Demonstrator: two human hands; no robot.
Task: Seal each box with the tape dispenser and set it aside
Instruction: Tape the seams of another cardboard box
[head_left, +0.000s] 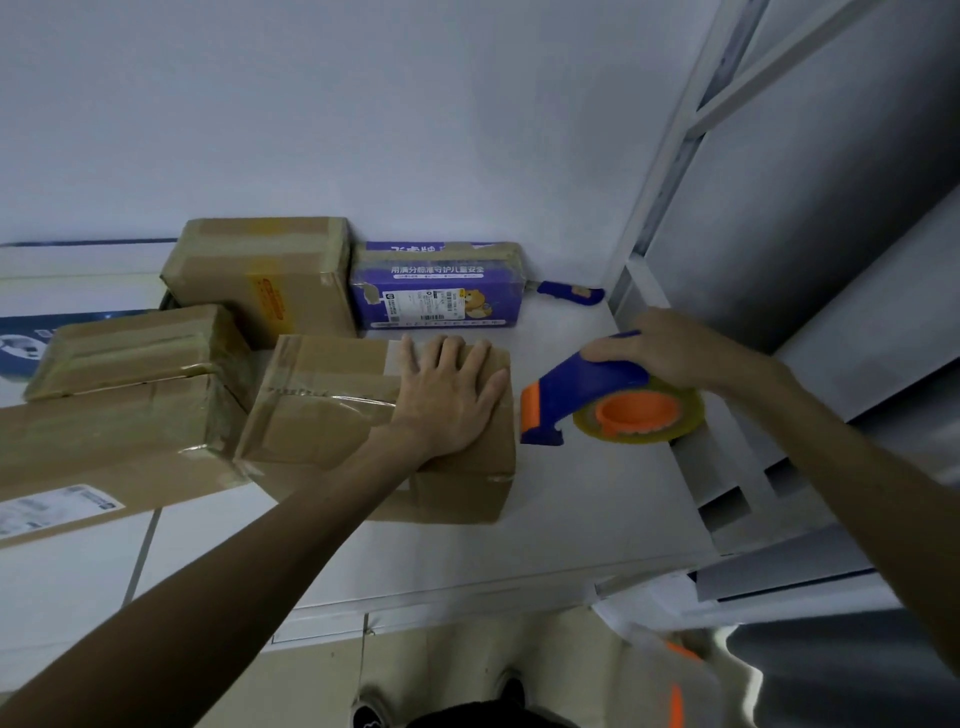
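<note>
blue plastic tape dispenser (587, 387) with orange hub and nose; yellowish clear tape roll (687, 415). plain brown cardboard box (322, 421). purple printed carton (436, 291) with white lettering and perhaps an orange cartoon animal.

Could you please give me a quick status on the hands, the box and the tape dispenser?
Left hand flat on the cardboard box. Right hand grips tape dispenser, just right of the box. Nothing between them.
</note>
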